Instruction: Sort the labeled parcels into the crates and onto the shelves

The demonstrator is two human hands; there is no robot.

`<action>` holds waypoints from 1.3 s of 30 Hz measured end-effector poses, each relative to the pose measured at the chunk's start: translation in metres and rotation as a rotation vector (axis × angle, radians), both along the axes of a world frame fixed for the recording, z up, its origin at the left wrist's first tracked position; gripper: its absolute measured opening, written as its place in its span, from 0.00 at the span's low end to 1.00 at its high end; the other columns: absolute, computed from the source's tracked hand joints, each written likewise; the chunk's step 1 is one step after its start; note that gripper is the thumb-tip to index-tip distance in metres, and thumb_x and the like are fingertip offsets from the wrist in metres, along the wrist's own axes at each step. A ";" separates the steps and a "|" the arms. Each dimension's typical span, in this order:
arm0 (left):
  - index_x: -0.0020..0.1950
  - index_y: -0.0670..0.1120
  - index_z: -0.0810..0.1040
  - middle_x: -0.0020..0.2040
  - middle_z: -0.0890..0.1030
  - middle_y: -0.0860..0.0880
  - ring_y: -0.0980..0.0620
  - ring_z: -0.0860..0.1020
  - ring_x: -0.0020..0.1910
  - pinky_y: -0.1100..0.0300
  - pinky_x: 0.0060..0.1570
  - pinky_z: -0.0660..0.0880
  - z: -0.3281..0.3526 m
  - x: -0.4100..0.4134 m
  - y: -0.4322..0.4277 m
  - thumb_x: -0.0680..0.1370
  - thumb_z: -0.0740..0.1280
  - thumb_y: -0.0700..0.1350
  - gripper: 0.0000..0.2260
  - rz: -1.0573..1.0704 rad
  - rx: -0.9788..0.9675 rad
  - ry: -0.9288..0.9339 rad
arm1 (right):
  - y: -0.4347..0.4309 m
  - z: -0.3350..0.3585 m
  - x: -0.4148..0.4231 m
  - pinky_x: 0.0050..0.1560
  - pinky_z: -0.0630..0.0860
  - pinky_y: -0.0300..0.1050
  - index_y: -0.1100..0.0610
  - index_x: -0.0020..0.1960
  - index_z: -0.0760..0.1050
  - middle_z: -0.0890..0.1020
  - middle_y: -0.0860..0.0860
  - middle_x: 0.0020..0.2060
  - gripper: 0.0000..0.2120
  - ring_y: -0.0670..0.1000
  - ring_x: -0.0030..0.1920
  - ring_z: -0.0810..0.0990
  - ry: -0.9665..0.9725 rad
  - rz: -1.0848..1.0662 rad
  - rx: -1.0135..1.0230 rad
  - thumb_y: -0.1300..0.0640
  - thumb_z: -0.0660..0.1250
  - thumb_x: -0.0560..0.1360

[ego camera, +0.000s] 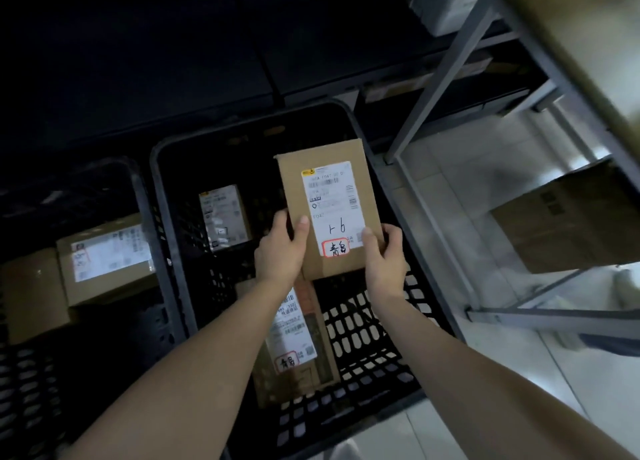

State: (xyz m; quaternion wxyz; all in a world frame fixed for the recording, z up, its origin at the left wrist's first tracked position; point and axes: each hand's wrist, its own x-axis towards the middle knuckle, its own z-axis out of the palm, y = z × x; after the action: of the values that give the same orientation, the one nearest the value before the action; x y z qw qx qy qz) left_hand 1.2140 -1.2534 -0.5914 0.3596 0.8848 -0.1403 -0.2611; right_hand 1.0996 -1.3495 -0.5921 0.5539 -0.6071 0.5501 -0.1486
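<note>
Brown cardboard with a white label faces up at me: the parcel (329, 200) is held in the air over the middle crate (168, 231), a black slotted one, toward its far right side. Both hands have it by the near end. The left hand (280, 251) grips the near left edge with the thumb laid flat on the front, and its fingers (282, 222) curl round the edge to the back, where I cannot see them. The right hand (384, 262) clamps the near right corner in the same way, with its thumb on the edge of the label. The label carries a black handwritten mark and, below it, red-ringed handwriting. Down inside the middle crate a small box (225, 217) with its own label lies at the far left. A second parcel (298, 338) lies on the crate floor under the wrists and shows a similar red-ringed mark. The left crate (136, 186), dim, holds a labelled carton (107, 258) and, just beside it on the left, a plain carton (31, 293). To the right a grey metal shelf rack (433, 89) stands on the pale tiled floor (446, 182), and a big carton (568, 224) sits on one of its low shelves.
</note>
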 end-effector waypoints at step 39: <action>0.73 0.51 0.64 0.71 0.64 0.45 0.45 0.57 0.72 0.50 0.69 0.56 -0.087 0.067 0.013 0.79 0.60 0.52 0.22 -0.447 0.510 -0.294 | -0.048 -0.086 0.113 0.66 0.66 0.54 0.57 0.74 0.59 0.52 0.61 0.75 0.26 0.62 0.74 0.55 0.729 0.812 -0.510 0.54 0.63 0.79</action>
State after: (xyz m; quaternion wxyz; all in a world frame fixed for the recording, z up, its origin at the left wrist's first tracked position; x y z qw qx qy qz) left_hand 1.2810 -1.2405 -0.6783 0.0376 0.9216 -0.3105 -0.2298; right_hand 1.2125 -1.3974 -0.6779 0.1787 -0.8941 0.3758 0.1653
